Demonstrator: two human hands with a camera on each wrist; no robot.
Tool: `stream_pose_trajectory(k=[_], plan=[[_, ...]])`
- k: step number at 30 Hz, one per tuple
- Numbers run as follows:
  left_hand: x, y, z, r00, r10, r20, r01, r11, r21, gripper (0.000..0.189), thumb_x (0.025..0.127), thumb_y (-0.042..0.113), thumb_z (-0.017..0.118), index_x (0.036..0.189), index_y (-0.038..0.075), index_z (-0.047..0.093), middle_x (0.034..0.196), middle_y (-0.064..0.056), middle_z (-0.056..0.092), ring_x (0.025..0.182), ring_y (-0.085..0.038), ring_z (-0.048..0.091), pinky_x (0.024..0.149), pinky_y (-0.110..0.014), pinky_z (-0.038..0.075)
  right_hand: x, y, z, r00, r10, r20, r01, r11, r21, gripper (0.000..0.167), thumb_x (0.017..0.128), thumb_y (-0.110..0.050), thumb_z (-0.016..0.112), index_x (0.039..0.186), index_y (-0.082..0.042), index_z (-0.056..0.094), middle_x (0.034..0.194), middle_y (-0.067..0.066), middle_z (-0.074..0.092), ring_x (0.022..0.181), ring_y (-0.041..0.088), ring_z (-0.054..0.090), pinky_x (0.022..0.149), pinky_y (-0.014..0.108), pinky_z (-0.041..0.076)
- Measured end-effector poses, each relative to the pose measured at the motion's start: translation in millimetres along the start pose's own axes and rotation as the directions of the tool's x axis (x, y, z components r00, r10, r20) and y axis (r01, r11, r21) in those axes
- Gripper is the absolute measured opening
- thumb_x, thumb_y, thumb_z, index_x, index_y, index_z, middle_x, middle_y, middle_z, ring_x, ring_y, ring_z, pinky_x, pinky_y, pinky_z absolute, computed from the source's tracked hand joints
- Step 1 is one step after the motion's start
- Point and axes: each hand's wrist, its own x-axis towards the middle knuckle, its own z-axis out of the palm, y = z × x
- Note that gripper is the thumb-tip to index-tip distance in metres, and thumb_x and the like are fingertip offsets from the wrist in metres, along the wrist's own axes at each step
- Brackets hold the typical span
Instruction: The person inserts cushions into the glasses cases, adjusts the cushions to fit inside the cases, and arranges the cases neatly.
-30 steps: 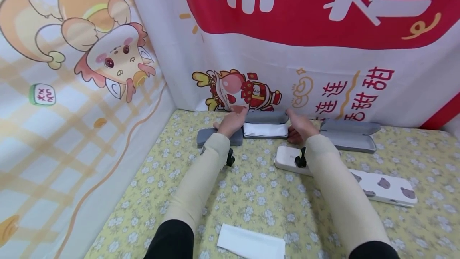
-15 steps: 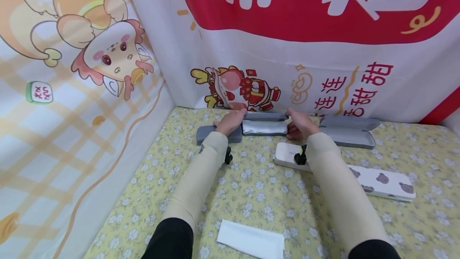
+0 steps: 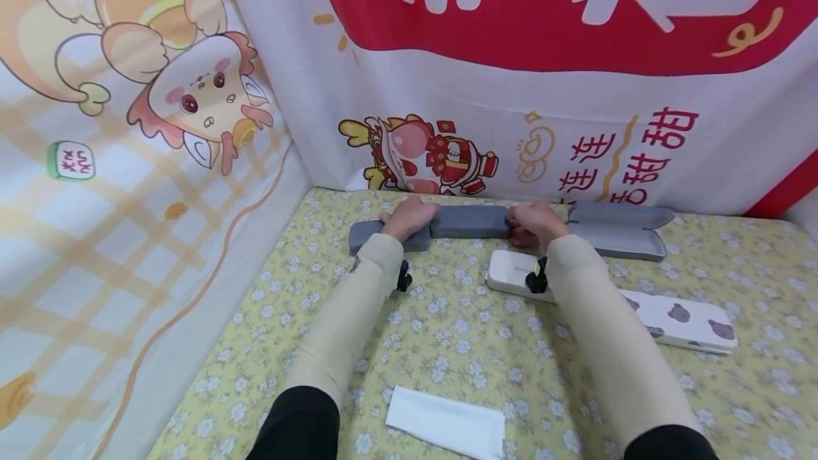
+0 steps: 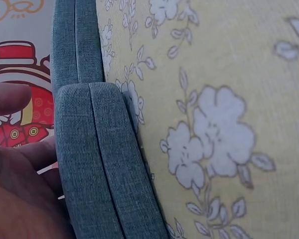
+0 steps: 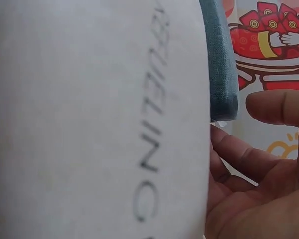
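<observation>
A blue-grey fabric glasses case (image 3: 471,221) lies closed against the back wall, between my hands. My left hand (image 3: 410,217) is at its left end, reaching over a second closed blue-grey glasses case (image 3: 362,234). In the left wrist view, thumb and fingers are spread behind this nearer case (image 4: 99,164). My right hand (image 3: 535,222) is by the middle case's right end. The right wrist view has its thumb apart from the case end (image 5: 223,94), fingers loosely bent beside it; contact cannot be told. A white lettered case (image 5: 99,119) blocks much of that view.
An open grey glasses case (image 3: 620,241) stands to the right of my right hand. In front of it lie the white case (image 3: 511,272) and a white bear-print case (image 3: 680,318), partly behind my right forearm. A folded white cloth (image 3: 445,421) lies near the front.
The middle glasses case's lid has swung down from open to closed, covering the white cloth inside. My right hand has lowered slightly with it; my left hand has barely moved.
</observation>
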Motion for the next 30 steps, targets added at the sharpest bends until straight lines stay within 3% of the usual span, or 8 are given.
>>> stream_pose_trajectory(k=[3, 7, 10, 16, 22, 24, 27, 30], plan=[[-0.4, -0.5, -2.1, 1.0, 0.02, 0.002, -0.02, 1.0, 0.014, 0.038, 0.093, 0.046, 0.053, 0.074, 0.015, 0.044, 0.072, -0.005, 0.041, 0.068, -0.026, 0.04, 0.089, -0.061, 0.016, -1.6, -2, -1, 1.0, -0.003, -0.004, 0.003, 1.0, 0.003, 0.034, 0.095, -0.022, 0.059, 0.12, 0.002, 0.056, 0.104, 0.012, 0.062, 0.071, 0.018, 0.068, 0.077, 0.036, 0.059], [-1.3, -1.4, -2.9, 0.997, 0.07, -0.011, -0.069, 0.995, 0.07, 0.051, 0.098, 0.049, 0.055, 0.061, 0.015, 0.047, 0.055, 0.0, 0.04, 0.056, -0.026, 0.043, 0.104, -0.067, 0.016, -5.0, -3, -3, 1.0, -0.02, 0.014, 0.021, 0.999, -0.025, 0.038, 0.097, -0.025, 0.058, 0.122, 0.004, 0.056, 0.109, 0.016, 0.063, 0.076, 0.021, 0.07, 0.078, 0.037, 0.059], [-5.4, -0.4, -3.8, 0.992, 0.124, -0.028, -0.12, 0.986, 0.118, 0.056, 0.099, 0.05, 0.058, 0.056, 0.015, 0.048, 0.05, 0.001, 0.039, 0.053, -0.025, 0.046, 0.106, -0.069, 0.014, -8.9, -2, -6, 0.999, -0.032, 0.02, 0.033, 0.998, -0.06, 0.043, 0.099, -0.028, 0.058, 0.124, 0.006, 0.055, 0.113, 0.02, 0.063, 0.082, 0.025, 0.071, 0.079, 0.038, 0.059], [-21.8, 7.7, -10.2, 0.972, 0.218, -0.084, -0.203, 0.967, 0.155, 0.051, 0.099, 0.042, 0.063, 0.059, 0.017, 0.043, 0.052, 0.002, 0.036, 0.056, -0.022, 0.036, 0.089, -0.058, 0.02, -20.8, -2, -15, 0.995, -0.086, 0.049, 0.09, 0.991, -0.098, 0.052, 0.101, -0.03, 0.055, 0.137, 0.007, 0.049, 0.128, 0.023, 0.059, 0.1, 0.031, 0.068, 0.088, 0.042, 0.056], [-40.0, 15.1, -16.5, 0.956, 0.29, -0.045, -0.287, 0.955, 0.073, 0.049, 0.099, 0.034, 0.065, 0.058, 0.016, 0.046, 0.052, 0.002, 0.034, 0.049, -0.018, 0.033, 0.063, -0.036, 0.037, -39.2, -2, -23, 0.977, -0.183, 0.105, 0.191, 0.979, -0.075, 0.054, 0.103, -0.027, 0.053, 0.141, 0.011, 0.044, 0.134, 0.029, 0.053, 0.107, 0.035, 0.063, 0.094, 0.045, 0.053], [-44.6, 14.5, -17.0, 0.952, 0.307, -0.017, -0.306, 0.951, 0.039, 0.043, 0.1, 0.033, 0.065, 0.063, 0.012, 0.059, 0.056, -0.001, 0.048, 0.052, -0.018, 0.041, 0.059, -0.034, 0.039, -45.5, -2, -24, 0.972, -0.207, 0.115, 0.216, 0.973, -0.079, 0.051, 0.103, -0.026, 0.053, 0.136, 0.013, 0.048, 0.126, 0.027, 0.057, 0.104, 0.035, 0.064, 0.094, 0.046, 0.053], [-53.0, 14.0, -17.8, 0.948, 0.319, 0.021, -0.319, 0.948, -0.012, 0.028, 0.099, 0.033, 0.066, 0.085, 0.012, 0.077, 0.079, 0.001, 0.067, 0.068, -0.016, 0.057, 0.068, -0.033, 0.049, -54.0, -1, -25, 0.964, -0.236, 0.123, 0.247, 0.965, -0.086, 0.046, 0.103, -0.027, 0.054, 0.126, 0.013, 0.055, 0.112, 0.022, 0.062, 0.1, 0.036, 0.065, 0.093, 0.049, 0.053], [-61.6, 14.1, -18.5, 0.938, 0.34, 0.063, -0.336, 0.939, -0.07, 0.022, 0.098, 0.031, 0.068, 0.103, 0.013, 0.079, 0.101, 0.002, 0.071, 0.086, -0.015, 0.063, 0.076, -0.035, 0.053, -62.4, 1, -26, 0.957, -0.26, 0.131, 0.274, 0.957, -0.1, 0.043, 0.103, -0.028, 0.055, 0.119, 0.011, 0.059, 0.103, 0.018, 0.066, 0.094, 0.034, 0.067, 0.09, 0.05, 0.054]])
